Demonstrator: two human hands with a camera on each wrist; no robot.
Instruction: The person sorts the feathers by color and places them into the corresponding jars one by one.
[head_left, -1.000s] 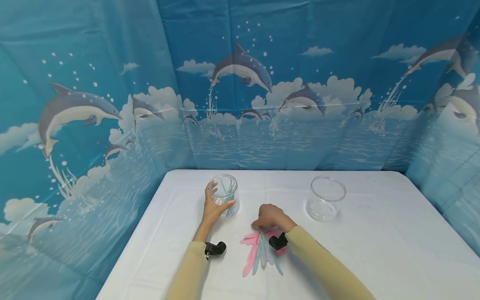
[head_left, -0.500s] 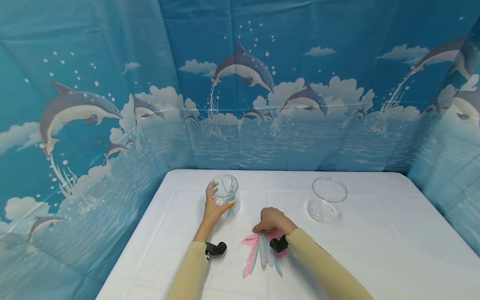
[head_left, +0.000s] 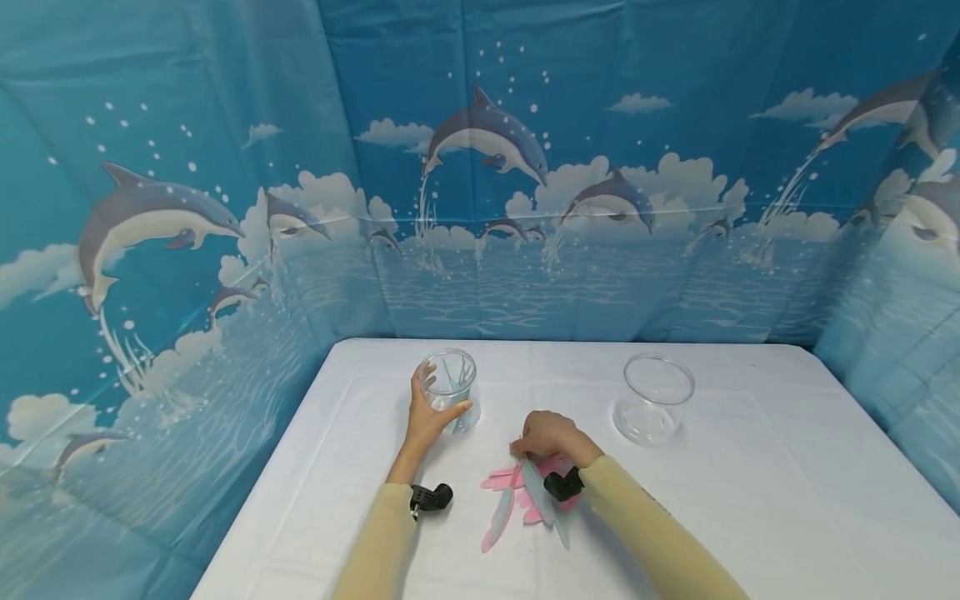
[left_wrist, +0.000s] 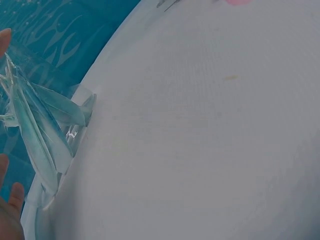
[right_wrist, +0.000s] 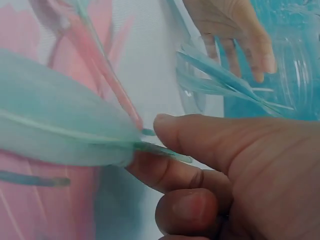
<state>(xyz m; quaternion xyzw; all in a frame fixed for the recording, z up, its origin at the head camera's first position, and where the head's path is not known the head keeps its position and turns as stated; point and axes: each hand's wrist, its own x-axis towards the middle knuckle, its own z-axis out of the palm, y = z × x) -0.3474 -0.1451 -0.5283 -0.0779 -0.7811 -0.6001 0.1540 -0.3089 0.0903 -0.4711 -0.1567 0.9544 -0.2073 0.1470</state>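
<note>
Blue-green feather [right_wrist: 55,115] at the right hand [head_left: 553,435]: quill tip pinched between thumb and forefinger, other fingers curled in. Left hand [head_left: 431,414] wraps the clear jar [head_left: 473,383], thumb one side, fingers the other. Blue-green feathers in the jar [left_wrist: 37,125] lean quill-up against its wall.

Risks, as I judge them from my end. Only a short stub of quill sits in the pinch, so the feather could twist or slip out. A pink quill and another bluish tip crowd the thumb; a second feather could come up with the first. Smooth jar wall, one-handed hold: an uneven squeeze might tip or slide it. Light vanes could scatter if brushed by the sleeve.

Around: pink feathers [head_left: 501,480] overlap on the surface [head_left: 750,500] beneath the right hand, and the black wrist camera [head_left: 562,483] hides part of the pile from my head view. Second jar [head_left: 651,408] stands upright beyond and right of the right hand, well apart. Dolphin backdrop [head_left: 495,142] rises beyond both hands.
</note>
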